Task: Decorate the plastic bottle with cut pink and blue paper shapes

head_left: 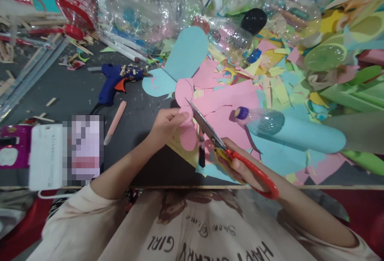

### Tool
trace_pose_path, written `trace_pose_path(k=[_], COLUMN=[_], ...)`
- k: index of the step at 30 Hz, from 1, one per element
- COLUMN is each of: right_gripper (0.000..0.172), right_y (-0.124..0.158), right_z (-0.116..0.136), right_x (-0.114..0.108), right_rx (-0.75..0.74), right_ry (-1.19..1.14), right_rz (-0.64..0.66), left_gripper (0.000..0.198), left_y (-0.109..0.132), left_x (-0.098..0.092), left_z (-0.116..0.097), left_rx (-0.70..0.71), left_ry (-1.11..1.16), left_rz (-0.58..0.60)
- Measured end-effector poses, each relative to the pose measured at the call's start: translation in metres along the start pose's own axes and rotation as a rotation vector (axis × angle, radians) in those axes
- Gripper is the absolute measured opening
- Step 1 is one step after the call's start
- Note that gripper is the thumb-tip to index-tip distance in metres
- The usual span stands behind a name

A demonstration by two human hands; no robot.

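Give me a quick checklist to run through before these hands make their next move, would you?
1. Pink paper held: ok, pinched in the left hand.
2. Scissors held: ok, the right hand grips the handles.
3. Left hand well away from the blades: not ok, the thumb looks close to them.
4. Glue gun out of the scissors' way: ok, it lies off to the left.
5. Glue gun cool: cannot tell.

The scissors (229,153) have shiny metal blades and smooth plastic handles. The pink cutout (188,137) is matt paper; the clear bottle (268,122), glossy plastic; the bench (136,107), dull.
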State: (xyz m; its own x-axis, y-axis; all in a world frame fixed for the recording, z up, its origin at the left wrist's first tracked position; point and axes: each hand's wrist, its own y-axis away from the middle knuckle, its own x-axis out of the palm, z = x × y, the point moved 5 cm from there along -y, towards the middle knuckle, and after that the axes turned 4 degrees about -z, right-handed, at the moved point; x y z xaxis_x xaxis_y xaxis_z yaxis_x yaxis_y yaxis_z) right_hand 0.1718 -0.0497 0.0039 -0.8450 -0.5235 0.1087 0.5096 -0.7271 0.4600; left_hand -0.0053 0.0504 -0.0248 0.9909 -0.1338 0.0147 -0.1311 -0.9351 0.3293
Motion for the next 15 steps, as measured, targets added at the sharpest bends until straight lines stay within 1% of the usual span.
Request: trace_pose_path(k=[3,6,11,15], right_gripper=[0.051,0.052,0.054,0.053], right_y=[0.0008,0.0015,0.0021,0.0039], right_z=[0.0032,0.0047,0.0043,0.0051], right_x=[-0.0009,-0.0021,-0.0017,-0.0050], right_rx=[0.028,0.043,0.034,0.047], right_ry=[0.013,0.013,-0.005,-0.021], right_rz=[-0.027,-0.046,0.001,-0.055], left_gripper=[0.034,0.028,0.026,0.026], left_y=[0.0001,0.0001,-0.0015,-0.0019], left_x=[0.0033,0.0063,0.0050,0.0041], left_z=[-0.0018,-0.0018,-0.0019,-0.0029], left_rx=[0.026,0.020,0.005,-0.026], left_ry=[0.063,0.121,0.114,0.088], left_rz=[0.072,0.141,0.128,0.116])
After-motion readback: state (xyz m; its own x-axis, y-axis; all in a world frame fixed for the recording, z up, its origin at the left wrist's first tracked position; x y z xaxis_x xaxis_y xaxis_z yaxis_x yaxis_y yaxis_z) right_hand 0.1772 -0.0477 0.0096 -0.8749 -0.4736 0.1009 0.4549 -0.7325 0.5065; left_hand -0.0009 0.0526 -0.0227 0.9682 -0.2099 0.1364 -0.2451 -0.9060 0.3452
